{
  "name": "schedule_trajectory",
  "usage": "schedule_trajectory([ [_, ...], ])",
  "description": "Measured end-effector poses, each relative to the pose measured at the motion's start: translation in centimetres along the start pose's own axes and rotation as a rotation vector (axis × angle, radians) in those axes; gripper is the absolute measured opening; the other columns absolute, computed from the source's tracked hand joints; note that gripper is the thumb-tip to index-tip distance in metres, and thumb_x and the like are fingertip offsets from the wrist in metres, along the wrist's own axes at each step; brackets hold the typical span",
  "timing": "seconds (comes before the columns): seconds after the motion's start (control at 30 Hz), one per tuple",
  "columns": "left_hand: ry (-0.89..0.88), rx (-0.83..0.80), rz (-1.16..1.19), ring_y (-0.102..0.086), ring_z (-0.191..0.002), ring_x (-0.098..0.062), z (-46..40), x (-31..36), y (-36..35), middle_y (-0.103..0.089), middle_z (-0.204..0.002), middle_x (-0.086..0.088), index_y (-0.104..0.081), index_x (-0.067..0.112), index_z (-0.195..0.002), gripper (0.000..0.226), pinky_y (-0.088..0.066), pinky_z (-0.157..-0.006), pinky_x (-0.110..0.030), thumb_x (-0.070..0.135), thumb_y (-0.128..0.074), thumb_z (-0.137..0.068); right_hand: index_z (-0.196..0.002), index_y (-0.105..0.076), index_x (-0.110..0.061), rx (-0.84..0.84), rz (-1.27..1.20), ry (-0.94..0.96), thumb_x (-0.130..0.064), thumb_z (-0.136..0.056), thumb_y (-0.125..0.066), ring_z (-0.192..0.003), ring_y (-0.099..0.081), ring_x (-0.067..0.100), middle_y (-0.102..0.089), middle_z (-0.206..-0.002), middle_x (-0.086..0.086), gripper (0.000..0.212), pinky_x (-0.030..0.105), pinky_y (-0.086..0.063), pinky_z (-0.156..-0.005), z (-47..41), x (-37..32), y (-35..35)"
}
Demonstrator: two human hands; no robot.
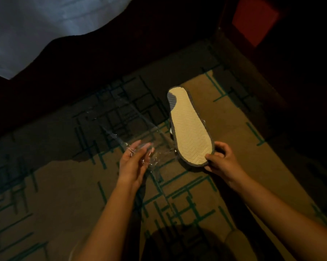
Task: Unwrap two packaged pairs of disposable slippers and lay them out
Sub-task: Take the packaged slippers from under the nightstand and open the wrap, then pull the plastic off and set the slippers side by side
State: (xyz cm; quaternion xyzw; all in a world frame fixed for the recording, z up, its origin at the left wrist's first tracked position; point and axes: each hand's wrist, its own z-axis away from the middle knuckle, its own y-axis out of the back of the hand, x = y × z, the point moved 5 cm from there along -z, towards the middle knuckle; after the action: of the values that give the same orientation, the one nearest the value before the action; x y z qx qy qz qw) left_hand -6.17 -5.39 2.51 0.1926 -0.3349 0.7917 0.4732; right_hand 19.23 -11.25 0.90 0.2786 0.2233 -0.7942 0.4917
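A pair of disposable slippers (189, 127) is held above the carpet, cream sole facing up, with a dark grey rim. A grey and white part of the second slipper shows underneath along its left edge. My right hand (222, 160) grips the pair at the near end, thumb on the sole. My left hand (135, 162) holds a clear plastic wrapper (121, 127), which stretches up and to the left, away from the slippers. The wrapper is off the slippers.
A tan carpet with dark green line patterns (177, 194) covers the floor. A white bedsheet (36, 25) hangs at the top left over a dark bed base. Dark furniture with a red panel (254, 19) stands at the top right.
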Motion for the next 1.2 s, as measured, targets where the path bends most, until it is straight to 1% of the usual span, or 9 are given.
schedule_trajectory([
  [0.13, -0.067, -0.117, -0.066, -0.072, -0.074, -0.010, 0.9, 1.7, -2.2, -0.077, -0.080, -0.002, -0.060, 0.017, -0.103, 0.025, -0.059, -0.067, -0.023, 0.000, -0.054, -0.085, -0.107, -0.053, -0.018, 0.005, 0.180, 0.008, -0.011, -0.089, -0.056, -0.066, -0.058, 0.015, -0.062, -0.082, 0.005, 0.020, 0.027, -0.048, -0.058, 0.3, -0.2, 0.0],
  [0.27, -0.096, -0.318, -0.200, -0.072, -0.071, -0.011, 1.7, 3.9, -5.2, -0.077, -0.082, -0.004, -0.061, 0.018, -0.103, 0.027, -0.057, -0.062, -0.021, 0.003, -0.059, -0.079, -0.102, -0.058, -0.022, 0.077, 0.270, 0.190, -0.019, -0.089, -0.057, -0.075, -0.057, 0.009, -0.061, -0.087, -0.002, 0.013, 0.022, -0.045, -0.061, 0.9, -3.2, -0.2],
  [0.4, -0.027, -0.534, -0.356, -0.072, -0.068, -0.014, 2.7, 3.3, -8.1, -0.076, -0.082, -0.005, -0.062, 0.017, -0.104, 0.033, -0.057, -0.059, -0.021, 0.002, -0.061, -0.074, -0.101, -0.062, -0.022, -0.156, 0.107, 0.152, -0.029, -0.089, -0.055, -0.081, -0.067, 0.015, -0.070, -0.088, -0.001, 0.016, 0.027, -0.053, -0.071, 1.6, -6.1, -2.2],
  [0.5, 0.060, -0.588, -0.506, -0.072, -0.068, -0.015, 3.1, 1.8, -9.0, -0.076, -0.083, -0.004, -0.061, 0.014, -0.106, 0.033, -0.057, -0.059, -0.021, -0.007, -0.056, -0.081, -0.096, -0.063, -0.020, -0.218, 0.028, 0.135, -0.015, -0.086, -0.060, -0.069, -0.070, 0.015, -0.074, -0.077, -0.002, 0.012, 0.026, -0.058, -0.063, 2.0, -7.3, -2.5],
  [0.6, 0.079, -0.546, -0.589, -0.072, -0.075, -0.015, 2.9, 0.6, -9.3, -0.074, -0.092, -0.002, -0.059, 0.015, -0.109, 0.035, -0.055, -0.057, -0.019, -0.006, -0.061, -0.080, -0.085, -0.063, -0.020, -0.082, 0.044, 0.233, 0.001, -0.080, -0.062, -0.057, -0.066, 0.008, -0.071, -0.066, -0.004, 0.021, 0.022, -0.054, -0.054, 2.1, -7.8, -1.2],
  [0.77, -0.001, -0.426, -0.640, -0.069, -0.087, -0.015, 2.1, -1.0, -9.9, -0.069, -0.106, -0.007, -0.061, 0.019, -0.103, 0.032, -0.056, -0.061, -0.019, 0.000, -0.067, -0.078, -0.078, -0.060, -0.019, 0.178, 0.003, 0.414, 0.003, -0.080, -0.062, -0.052, -0.064, 0.001, -0.070, -0.059, -0.010, 0.022, 0.015, -0.051, -0.050, 2.5, -8.4, 2.1],
  [1.03, -0.002, -0.390, -0.754, -0.067, -0.092, -0.013, 0.6, -4.3, -12.9, -0.065, -0.110, -0.002, -0.047, 0.017, -0.126, 0.045, -0.056, -0.066, -0.022, 0.015, -0.064, -0.084, -0.084, -0.056, -0.018, 0.340, -0.367, 0.341, 0.001, -0.087, -0.053, -0.054, -0.063, 0.002, -0.063, -0.080, 0.002, 0.020, 0.014, -0.048, -0.045, 1.6, -9.8, 6.7],
  [1.13, -0.275, -0.312, -1.019, -0.055, -0.116, -0.021, -0.2, -4.0, -14.6, -0.053, -0.131, -0.010, -0.043, 0.017, -0.132, 0.051, -0.046, -0.091, -0.029, 0.017, -0.062, -0.085, -0.083, -0.055, -0.016, 0.426, -0.577, 0.331, 0.001, -0.088, -0.052, -0.055, -0.065, 0.003, -0.062, -0.083, 0.003, 0.018, 0.014, -0.050, -0.053, 1.1, -11.4, 8.0],
  [1.2, -0.539, -0.337, -1.366, -0.042, -0.130, -0.025, -0.2, -3.8, -14.6, -0.044, -0.141, -0.013, -0.043, 0.013, -0.134, 0.052, -0.034, -0.103, -0.029, 0.020, -0.059, -0.085, -0.091, -0.057, -0.010, 0.489, -0.722, 0.290, 0.001, -0.089, -0.052, -0.066, -0.066, 0.009, -0.063, -0.090, 0.007, 0.013, 0.017, -0.053, -0.065, 0.5, -12.3, 8.9],
])
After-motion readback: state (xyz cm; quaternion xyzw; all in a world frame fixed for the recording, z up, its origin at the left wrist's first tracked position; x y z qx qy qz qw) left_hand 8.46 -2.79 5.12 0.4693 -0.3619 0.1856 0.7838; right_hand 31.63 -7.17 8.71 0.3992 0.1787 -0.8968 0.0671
